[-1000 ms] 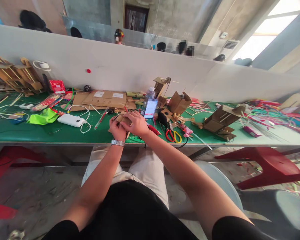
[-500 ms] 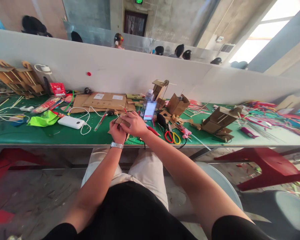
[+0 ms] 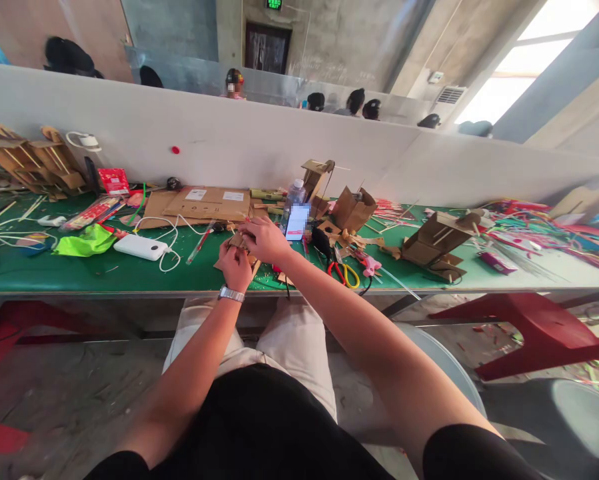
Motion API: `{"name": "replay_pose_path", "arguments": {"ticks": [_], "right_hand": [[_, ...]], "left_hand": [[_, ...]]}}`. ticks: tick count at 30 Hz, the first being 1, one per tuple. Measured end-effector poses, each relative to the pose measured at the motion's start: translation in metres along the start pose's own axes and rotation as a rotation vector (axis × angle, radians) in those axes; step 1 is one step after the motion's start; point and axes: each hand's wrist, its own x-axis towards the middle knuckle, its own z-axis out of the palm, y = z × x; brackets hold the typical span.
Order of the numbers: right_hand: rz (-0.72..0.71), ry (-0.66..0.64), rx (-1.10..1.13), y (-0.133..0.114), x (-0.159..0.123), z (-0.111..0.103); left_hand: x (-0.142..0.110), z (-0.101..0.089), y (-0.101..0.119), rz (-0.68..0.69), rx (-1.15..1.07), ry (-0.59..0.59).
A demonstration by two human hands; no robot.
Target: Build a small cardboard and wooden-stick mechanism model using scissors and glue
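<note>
Close together over the front part of the green table, both my hands are on a small piece of brown cardboard (image 3: 237, 241). My left hand (image 3: 235, 265), with a metal-band watch (image 3: 232, 293) on its wrist, grips the piece from the near side with bent fingers. From the right, my right hand (image 3: 265, 240) reaches over it, fingers curled onto its top. Much of the cardboard is hidden by the fingers. Just beyond my right hand a lit phone (image 3: 298, 222) leans near a clear plastic bottle (image 3: 295, 193).
Scissors with red and yellow handles (image 3: 344, 272) lie right of my hands. A white power bank (image 3: 142, 247) with cables and bright green cloth (image 3: 85, 240) are at left. Flat cardboard (image 3: 199, 203) lies behind. Cardboard models (image 3: 436, 240) stand around; a red stool (image 3: 544, 327) is at right.
My right hand has shifted slightly left and its fingers have moved on the cardboard. My left hand stays on the piece. The view has shifted a little.
</note>
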Motion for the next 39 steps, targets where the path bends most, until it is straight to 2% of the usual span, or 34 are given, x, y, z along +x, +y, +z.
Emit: {"name": "replay_pose_path", "arguments": {"ticks": [8, 13, 23, 39], "right_hand": [[0.049, -0.081, -0.012, 0.004, 0.014, -0.012], [0.072, -0.105, -0.029, 0.009, 0.018, -0.016], [0.072, -0.081, -0.038, 0.011, 0.004, -0.016], [0.116, -0.067, -0.037, 0.012, 0.009, -0.016]], "left_hand": [[-0.036, -0.028, 0.013, 0.098, 0.020, -0.136], [-0.050, -0.033, 0.005, 0.095, -0.057, -0.191], [-0.011, -0.043, -0.035, 0.016, 0.030, -0.455], [-0.010, -0.045, -0.036, 0.074, 0.098, -0.506]]}}
